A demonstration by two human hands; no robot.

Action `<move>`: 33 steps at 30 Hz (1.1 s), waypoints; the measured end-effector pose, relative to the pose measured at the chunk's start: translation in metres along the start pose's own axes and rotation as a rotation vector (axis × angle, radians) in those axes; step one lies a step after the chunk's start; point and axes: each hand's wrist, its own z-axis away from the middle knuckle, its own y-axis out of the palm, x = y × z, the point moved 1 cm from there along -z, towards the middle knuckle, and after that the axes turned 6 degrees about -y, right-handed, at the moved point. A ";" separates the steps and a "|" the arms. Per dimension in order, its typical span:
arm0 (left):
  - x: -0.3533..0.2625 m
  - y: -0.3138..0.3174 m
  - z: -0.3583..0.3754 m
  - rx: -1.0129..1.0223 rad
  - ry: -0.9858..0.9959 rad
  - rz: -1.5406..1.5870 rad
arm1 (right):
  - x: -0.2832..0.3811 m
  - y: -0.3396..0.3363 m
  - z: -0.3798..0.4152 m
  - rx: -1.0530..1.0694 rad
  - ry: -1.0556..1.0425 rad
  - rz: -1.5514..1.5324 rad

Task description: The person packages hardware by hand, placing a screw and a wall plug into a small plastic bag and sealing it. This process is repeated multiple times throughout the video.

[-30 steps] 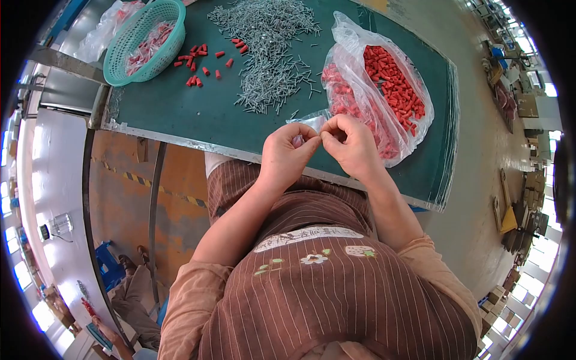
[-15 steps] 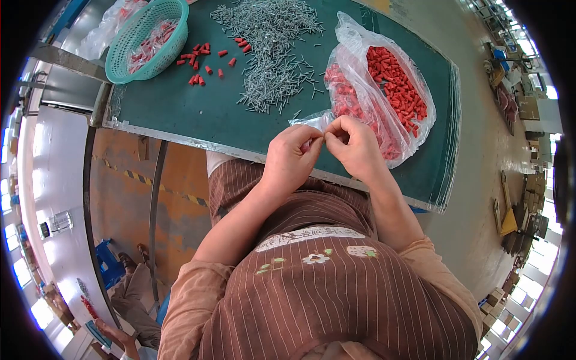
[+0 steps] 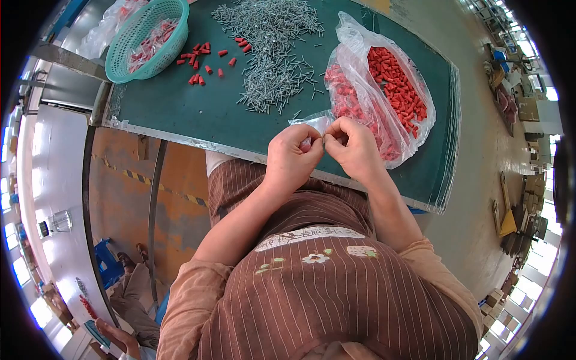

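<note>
My left hand (image 3: 291, 150) is closed in a pinch, with a small clear bag holding something red (image 3: 306, 144) showing between its fingers. Fingertip to fingertip with it, my right hand (image 3: 354, 149) is also pinched; what it grips is too small to make out. Just beyond both hands lies a clear plastic bag (image 3: 318, 122) on the green table (image 3: 174, 114). A large clear bag of red plugs (image 3: 396, 90) rests to the right of my hands. Farther back is a heap of grey screws (image 3: 270, 66), with loose red plugs (image 3: 195, 60) left of it.
A teal basket (image 3: 147, 45) with filled small bags stands at the table's back left. The table's metal edge (image 3: 204, 145) runs in front of my body. At lower left, another person's hand (image 3: 114, 333) is near a side table (image 3: 57, 180) bearing a clear jar (image 3: 59, 222).
My hands have shifted very slightly, and more of the red content shows between the fingers of my left hand. The things on the table have stayed put.
</note>
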 end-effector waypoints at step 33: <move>0.041 -0.019 -0.004 -0.031 -0.231 0.100 | -0.028 0.005 -0.074 -0.012 -0.164 0.521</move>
